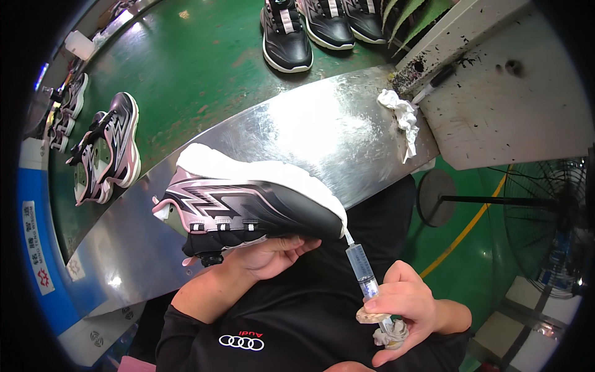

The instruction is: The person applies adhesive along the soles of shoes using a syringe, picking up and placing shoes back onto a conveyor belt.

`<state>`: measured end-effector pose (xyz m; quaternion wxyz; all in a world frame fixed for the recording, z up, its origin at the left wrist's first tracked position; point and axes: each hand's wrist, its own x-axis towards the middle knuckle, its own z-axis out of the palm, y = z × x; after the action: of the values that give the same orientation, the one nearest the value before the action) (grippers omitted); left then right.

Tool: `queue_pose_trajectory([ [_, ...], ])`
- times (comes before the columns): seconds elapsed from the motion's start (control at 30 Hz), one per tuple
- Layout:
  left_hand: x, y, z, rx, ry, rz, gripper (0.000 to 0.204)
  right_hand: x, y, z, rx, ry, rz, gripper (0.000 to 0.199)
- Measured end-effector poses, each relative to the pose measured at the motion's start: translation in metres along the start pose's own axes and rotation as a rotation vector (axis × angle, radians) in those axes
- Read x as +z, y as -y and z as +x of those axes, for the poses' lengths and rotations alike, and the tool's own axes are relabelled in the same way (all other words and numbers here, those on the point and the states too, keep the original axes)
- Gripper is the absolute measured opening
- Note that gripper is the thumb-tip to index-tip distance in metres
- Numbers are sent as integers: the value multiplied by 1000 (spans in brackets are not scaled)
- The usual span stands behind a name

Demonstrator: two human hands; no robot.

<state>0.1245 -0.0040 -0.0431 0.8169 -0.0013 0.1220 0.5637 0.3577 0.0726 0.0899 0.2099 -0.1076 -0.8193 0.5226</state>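
A black and pink sneaker [248,201] with a thick white sole lies on its side, sole turned away from me, above the metal ledge. My left hand [273,255] holds it from below, fingers closed around its upper. In my right hand [406,307] is a clear syringe [362,270], its barrel partly filled. The syringe's tip touches the toe end of the shoe, where the sole meets the upper. Whitish wrapping covers the syringe's flange and plunger end, between my fingers and thumb.
A shiny metal ledge [347,124] borders the green work surface [186,80]. Black sneakers [288,43] stand at the far side, a pair of sneakers [111,146] at left. Crumpled white tissue [403,118] and a marker-like tool [434,85] lie by the metal box [514,93]. A fan [551,204] stands at right.
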Motion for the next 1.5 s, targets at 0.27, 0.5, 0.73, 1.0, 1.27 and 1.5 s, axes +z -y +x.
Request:
queue_pose_trajectory([
  [0.27, 10, -4, 8, 25, -59, -21, 31, 15, -1, 3, -36, -30, -225, 61],
  [0.5, 17, -5, 12, 83, -64, -41, 29, 27, -7, 5, -91, -53, -392, 52],
  [0.73, 21, -7, 12, 95, 20, -100, 28, 37, -18, 6, -189, -53, -590, 56],
  [1.0, 26, -8, 11, 115, 64, -104, 37, 48, -28, 7, -255, -94, -715, 53],
  [1.27, 31, -9, 9, 119, 60, -91, 38, 52, -31, 7, -265, -92, -743, 52],
  [1.5, 33, -10, 7, 119, 48, -81, 38, 54, -32, 7, -270, -103, -739, 51],
])
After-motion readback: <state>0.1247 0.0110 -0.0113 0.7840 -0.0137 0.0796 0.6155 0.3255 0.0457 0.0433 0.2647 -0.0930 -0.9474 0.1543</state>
